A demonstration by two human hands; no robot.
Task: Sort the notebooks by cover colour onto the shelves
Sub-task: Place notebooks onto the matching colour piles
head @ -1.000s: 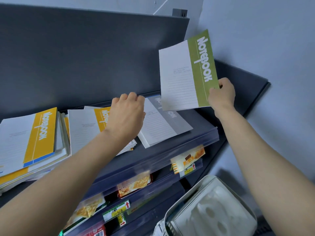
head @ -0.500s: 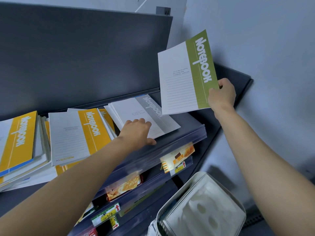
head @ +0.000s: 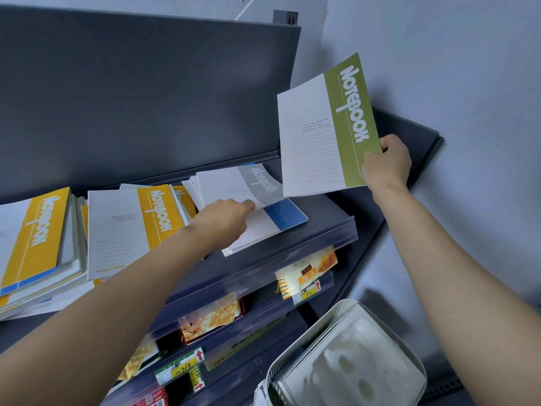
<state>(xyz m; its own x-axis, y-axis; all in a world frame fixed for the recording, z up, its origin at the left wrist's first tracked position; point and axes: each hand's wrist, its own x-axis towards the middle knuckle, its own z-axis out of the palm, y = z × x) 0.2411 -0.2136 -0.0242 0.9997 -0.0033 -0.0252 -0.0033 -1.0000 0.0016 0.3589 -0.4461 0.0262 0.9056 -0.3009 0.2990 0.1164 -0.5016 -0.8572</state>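
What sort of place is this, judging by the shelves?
Most likely a small shop. The tiered dark shelving has clear label strips, yellow price tags with red arrows hang below, and snack packets sit on the lower shelves under the notebooks.

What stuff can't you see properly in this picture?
Head view only:
1. Left hand fingertips: tucked under the grey-and-white paper notebook, so its grip is unclear.
2. Small print on the green-and-white paper notebook in the right hand: too small.
3. Far-left yellow-and-white notebook pile: cut by the left edge.
4. Yellow price labels on the lower shelves: blurred.
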